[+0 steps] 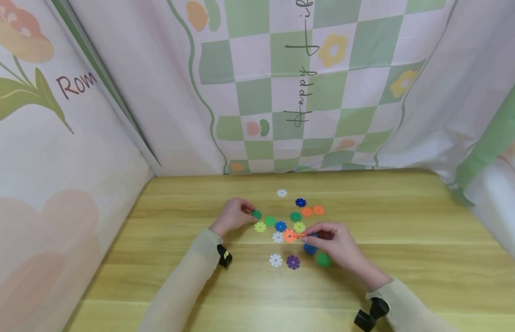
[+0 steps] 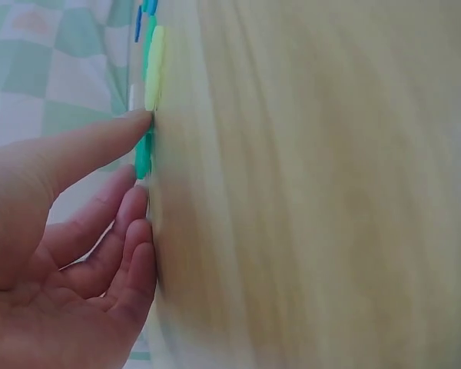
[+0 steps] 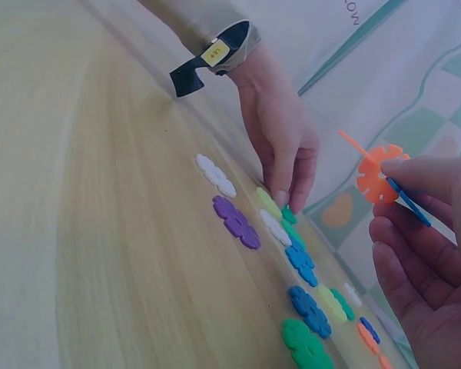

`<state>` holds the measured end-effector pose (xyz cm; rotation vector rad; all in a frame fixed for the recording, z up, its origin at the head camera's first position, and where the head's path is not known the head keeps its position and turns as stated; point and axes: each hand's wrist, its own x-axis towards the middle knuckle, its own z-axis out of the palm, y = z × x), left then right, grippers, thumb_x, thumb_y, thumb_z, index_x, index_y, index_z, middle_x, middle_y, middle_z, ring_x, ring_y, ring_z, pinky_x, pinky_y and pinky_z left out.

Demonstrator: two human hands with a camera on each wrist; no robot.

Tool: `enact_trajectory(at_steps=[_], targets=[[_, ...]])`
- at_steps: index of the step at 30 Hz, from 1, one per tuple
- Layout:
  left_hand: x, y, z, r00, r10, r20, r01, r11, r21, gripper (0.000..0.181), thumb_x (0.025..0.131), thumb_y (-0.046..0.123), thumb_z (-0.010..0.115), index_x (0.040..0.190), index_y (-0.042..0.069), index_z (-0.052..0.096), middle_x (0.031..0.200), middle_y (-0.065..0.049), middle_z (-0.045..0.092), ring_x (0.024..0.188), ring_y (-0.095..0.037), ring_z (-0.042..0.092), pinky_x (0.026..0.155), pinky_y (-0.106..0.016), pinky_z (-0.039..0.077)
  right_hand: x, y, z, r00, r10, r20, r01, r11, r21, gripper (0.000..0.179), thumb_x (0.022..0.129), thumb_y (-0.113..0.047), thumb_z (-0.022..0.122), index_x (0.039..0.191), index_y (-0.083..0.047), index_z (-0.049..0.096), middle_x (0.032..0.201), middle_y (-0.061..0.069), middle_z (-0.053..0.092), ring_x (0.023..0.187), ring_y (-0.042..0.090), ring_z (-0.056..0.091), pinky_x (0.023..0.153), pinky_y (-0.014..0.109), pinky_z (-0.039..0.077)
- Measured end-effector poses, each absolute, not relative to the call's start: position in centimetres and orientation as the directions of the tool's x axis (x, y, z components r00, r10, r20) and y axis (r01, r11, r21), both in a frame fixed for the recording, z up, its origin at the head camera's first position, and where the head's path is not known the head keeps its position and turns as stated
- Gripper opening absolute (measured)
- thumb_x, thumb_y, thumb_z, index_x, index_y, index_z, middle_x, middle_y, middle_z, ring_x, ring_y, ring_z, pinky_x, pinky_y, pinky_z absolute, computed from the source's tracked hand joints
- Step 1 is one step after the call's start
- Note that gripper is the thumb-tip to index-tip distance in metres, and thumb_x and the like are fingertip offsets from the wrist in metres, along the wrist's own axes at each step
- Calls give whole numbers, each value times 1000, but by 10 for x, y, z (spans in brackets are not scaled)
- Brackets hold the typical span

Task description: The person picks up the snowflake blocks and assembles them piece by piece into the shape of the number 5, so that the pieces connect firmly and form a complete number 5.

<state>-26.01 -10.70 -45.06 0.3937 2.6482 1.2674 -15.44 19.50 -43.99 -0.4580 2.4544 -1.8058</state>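
My left hand is down at the tabletop, thumb and fingertips at the edges of a dark green flower-shaped plastic disc. In the left wrist view that green disc shows edge-on between thumb and forefinger. Above the table, my right hand pinches a joined cluster of notched discs. The right wrist view shows its orange disc face-on, a second orange disc edge-on and a blue disc slotted in near the fingertips. Beside the left hand lie a yellow disc and a light green disc.
More discs lie loose on the wooden table: a purple disc, a white disc, a green disc and orange discs farther back. A checked curtain hangs behind the table's far edge.
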Motion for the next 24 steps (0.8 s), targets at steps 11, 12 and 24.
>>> enact_trajectory(at_steps=[11, 12, 24], targets=[[-256, -106, -447, -947, 320, -23, 173, 572, 802, 28, 83, 4, 84, 106, 4, 68, 91, -2, 70, 85, -17, 67, 78, -32, 56, -154, 198, -441, -957, -262, 125, -197, 269, -943, 15, 89, -14, 80, 101, -7, 76, 98, 7, 74, 86, 25, 69, 75, 32, 58], [-255, -106, -447, -946, 322, -18, 176, 564, 807, 28, 83, 3, 83, 107, 4, 69, 91, -2, 71, 85, -16, 67, 78, -32, 56, -154, 198, -440, -957, -261, 125, -196, 268, -943, 14, 89, -13, 80, 101, -7, 76, 98, 7, 74, 86, 26, 69, 74, 32, 58], [-236, -107, -442, -954, 295, 46, 207, 542, 815, 14, 85, 7, 83, 94, 9, 72, 87, 2, 68, 81, -15, 65, 71, -29, 57, -155, 198, -440, -959, -253, 130, -201, 281, -938, 13, 90, -14, 79, 101, -8, 76, 98, 6, 74, 86, 26, 69, 75, 32, 58]])
